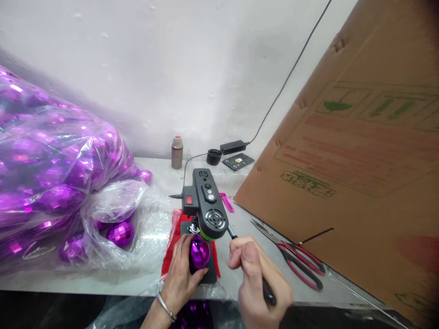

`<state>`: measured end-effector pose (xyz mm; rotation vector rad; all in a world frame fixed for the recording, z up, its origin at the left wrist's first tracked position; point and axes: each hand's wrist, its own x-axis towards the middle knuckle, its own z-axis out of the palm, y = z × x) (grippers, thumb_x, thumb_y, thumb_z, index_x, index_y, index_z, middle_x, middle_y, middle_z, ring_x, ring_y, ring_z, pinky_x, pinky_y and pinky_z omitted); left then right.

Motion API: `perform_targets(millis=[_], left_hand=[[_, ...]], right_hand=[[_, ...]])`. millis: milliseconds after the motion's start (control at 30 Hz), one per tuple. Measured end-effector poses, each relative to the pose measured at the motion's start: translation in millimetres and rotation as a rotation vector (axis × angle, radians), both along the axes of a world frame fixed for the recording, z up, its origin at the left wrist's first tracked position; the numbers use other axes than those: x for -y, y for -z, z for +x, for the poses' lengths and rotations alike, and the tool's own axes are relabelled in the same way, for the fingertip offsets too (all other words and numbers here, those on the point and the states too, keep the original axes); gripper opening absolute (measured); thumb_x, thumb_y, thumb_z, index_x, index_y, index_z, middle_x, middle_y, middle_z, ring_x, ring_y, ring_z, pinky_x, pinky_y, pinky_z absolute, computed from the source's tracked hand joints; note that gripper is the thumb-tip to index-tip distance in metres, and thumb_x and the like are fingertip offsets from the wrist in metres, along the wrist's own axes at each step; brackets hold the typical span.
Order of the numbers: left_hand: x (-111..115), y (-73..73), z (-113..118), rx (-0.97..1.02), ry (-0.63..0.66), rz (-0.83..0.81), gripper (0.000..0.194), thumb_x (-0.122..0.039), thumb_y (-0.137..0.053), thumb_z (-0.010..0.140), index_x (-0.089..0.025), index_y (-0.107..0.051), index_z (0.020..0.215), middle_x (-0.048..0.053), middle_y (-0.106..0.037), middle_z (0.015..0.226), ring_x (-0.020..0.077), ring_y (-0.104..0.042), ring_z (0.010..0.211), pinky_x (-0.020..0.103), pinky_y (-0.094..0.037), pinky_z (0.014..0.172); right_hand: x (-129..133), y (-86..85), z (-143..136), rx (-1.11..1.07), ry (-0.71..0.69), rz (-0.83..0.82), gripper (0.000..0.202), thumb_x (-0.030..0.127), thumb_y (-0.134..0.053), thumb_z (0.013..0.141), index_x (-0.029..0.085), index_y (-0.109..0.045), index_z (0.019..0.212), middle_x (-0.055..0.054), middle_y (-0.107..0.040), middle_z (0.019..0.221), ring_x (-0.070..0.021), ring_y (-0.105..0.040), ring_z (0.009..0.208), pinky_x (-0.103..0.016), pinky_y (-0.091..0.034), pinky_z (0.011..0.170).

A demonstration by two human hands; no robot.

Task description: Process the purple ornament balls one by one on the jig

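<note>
My left hand [182, 269] is curled round the left side of a shiny purple ball [200, 252], thumb below it and fingers above. The ball sits beneath the front end of a black machine [210, 201] with round vents and a red switch. Its black base plate [210, 275] rests on a red mat [170, 256]. My right hand [259, 278] is closed round the black handle [268, 292] of a metal lever that runs to the machine's right side.
A clear bag of purple balls [58, 169] fills the left. Behind the machine are a metal flask [177, 154], a black cup [214, 157] and a power adapter [233, 146]. Red-handled scissors [298, 258] lie at the right beside a large cardboard box [343, 160].
</note>
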<state>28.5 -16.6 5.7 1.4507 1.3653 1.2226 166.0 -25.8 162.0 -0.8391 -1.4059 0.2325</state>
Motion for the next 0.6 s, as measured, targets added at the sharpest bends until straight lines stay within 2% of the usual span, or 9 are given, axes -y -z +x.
perform_targets(millis=[133,200,367,467,600], left_hand=[[-8.9,-13.8,4.2,0.064,0.037,-0.08,0.077,-0.034,-0.092,0.069,-0.023,-0.063,0.139,0.018,-0.064,0.148,0.0428,-0.056,0.145,0.06,-0.04,0.127],[-10.9,-17.2,9.5,0.083,0.009,-0.121,0.075,-0.038,-0.092,0.067,-0.022,-0.064,0.135,0.017,-0.069,0.141,0.0416,-0.063,0.136,0.06,-0.044,0.123],[-11.1,-15.7,20.8,0.04,-0.126,-0.186,0.078,-0.041,-0.091,0.063,-0.021,-0.062,0.132,0.016,-0.074,0.13,0.0417,-0.069,0.124,0.06,-0.051,0.113],[-11.5,-14.5,22.2,0.048,-0.135,-0.194,0.08,-0.04,-0.091,0.06,-0.022,-0.062,0.132,0.015,-0.075,0.129,0.0415,-0.07,0.124,0.059,-0.051,0.113],[-12.7,-14.7,21.6,0.056,-0.147,-0.198,0.079,-0.036,-0.091,0.059,-0.021,-0.063,0.13,0.015,-0.076,0.127,0.0418,-0.07,0.123,0.059,-0.051,0.113]], right_hand=[[1.1,2.1,-0.4,-0.005,0.006,-0.002,0.036,0.01,-0.046,0.108,0.021,-0.055,0.075,0.001,-0.056,0.065,-0.0121,-0.056,0.059,-0.027,-0.043,0.056],[1.6,3.7,-0.5,-0.004,0.013,0.009,0.036,0.009,-0.046,0.108,0.021,-0.055,0.076,0.001,-0.056,0.066,-0.0119,-0.056,0.06,-0.027,-0.043,0.056],[3.0,4.9,0.1,-0.003,0.021,0.003,0.035,0.01,-0.047,0.108,0.02,-0.056,0.075,0.0,-0.058,0.067,-0.0122,-0.057,0.059,-0.027,-0.043,0.055],[3.4,8.0,-1.4,-0.035,0.016,0.001,0.036,0.013,-0.047,0.109,0.021,-0.056,0.075,0.001,-0.057,0.065,-0.0122,-0.057,0.059,-0.026,-0.04,0.053],[2.1,23.6,-5.5,-0.076,0.059,0.044,0.037,0.015,-0.048,0.109,0.02,-0.057,0.074,0.002,-0.055,0.062,-0.0129,-0.057,0.058,-0.026,-0.04,0.053]])
